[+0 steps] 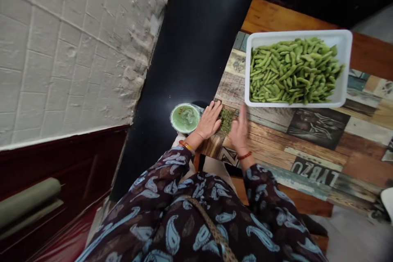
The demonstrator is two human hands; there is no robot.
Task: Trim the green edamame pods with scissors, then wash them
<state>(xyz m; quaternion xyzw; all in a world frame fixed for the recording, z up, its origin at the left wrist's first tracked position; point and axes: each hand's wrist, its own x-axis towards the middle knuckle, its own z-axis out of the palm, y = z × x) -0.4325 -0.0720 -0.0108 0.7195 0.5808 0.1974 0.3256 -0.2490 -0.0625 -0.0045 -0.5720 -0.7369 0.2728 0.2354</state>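
Between my two hands a small heap of green scraps [227,120] lies on the wood-patterned table [270,133], near its left end. My left hand [210,121] rests at the table's edge, left of the heap, fingers stretched out and holding nothing. On the heap's right side is my right hand [240,129], set on its edge and somewhat blurred, its fingers extended and nothing seen in it. Just left of my left hand, a round green bin [185,118] with a pale liner stands below the table edge. Farther right, a white tray [348,65] holds many green pods [291,69].
Wooden benches [276,14] run along the table's far and near sides. A white brick-patterned wall [61,49] and a dark red panel [76,172] stand at the left. Dark floor [184,49] lies between wall and table. A white object [388,200] shows at the right edge.
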